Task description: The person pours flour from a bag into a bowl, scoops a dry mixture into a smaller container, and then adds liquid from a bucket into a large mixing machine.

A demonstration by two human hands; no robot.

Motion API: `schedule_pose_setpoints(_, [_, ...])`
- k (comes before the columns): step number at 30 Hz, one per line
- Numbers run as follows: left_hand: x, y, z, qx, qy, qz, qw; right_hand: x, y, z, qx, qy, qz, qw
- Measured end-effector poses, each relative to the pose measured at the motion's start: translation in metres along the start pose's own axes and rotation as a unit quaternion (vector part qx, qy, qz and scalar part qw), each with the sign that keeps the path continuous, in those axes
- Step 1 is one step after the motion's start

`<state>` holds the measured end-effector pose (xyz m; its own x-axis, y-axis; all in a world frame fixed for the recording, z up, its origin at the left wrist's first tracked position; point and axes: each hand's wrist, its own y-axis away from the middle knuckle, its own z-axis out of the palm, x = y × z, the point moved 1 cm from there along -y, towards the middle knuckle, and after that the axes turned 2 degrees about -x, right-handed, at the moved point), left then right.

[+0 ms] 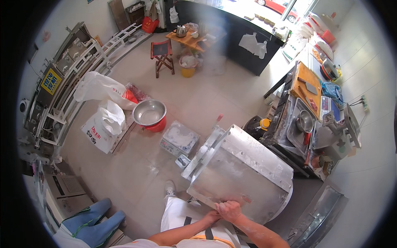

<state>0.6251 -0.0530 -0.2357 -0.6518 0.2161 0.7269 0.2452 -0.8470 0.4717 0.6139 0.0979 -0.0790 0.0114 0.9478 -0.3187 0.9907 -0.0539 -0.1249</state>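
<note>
My right hand (229,211) is closed like a fist at the near lower edge of a big steel drum-shaped machine (244,173), which looks like a dough mixer. Beside it, my left hand (212,216) is closed too, its fingers touching the right hand. What the two hands grip, if anything, is hidden by the fingers. A pale edge strip (202,199) of the machine runs up to them. White powder dusts my right forearm and the machine's metal. A white apron (182,213) hangs in front of my body, just left of the hands.
A powdery scale (180,138) sits on the floor left of the machine. Beyond it, a steel bowl (149,113) rests on a red bucket (156,125) near white sacks (105,124). On the right stands a workbench with a cleaver (308,86) on a wooden board (304,74).
</note>
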Motion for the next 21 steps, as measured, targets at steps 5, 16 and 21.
schedule_pose_setpoints(5, [-0.036, -0.002, -0.008, -0.014, -0.132, -0.057, 0.99, 0.002, -0.003, 0.001, -0.034, -0.046, -0.121, 0.991])
schedule_pose_setpoints(16, [-0.033, 0.017, -0.002, -0.027, -0.094, 0.023, 0.995, 0.011, -0.006, 0.008, -0.218, -0.121, -0.253, 0.935])
schedule_pose_setpoints(21, [0.022, 0.016, -0.003, -0.003, -0.166, 0.021, 0.986, -0.006, -0.031, -0.005, -0.117, -0.056, -0.112, 0.985])
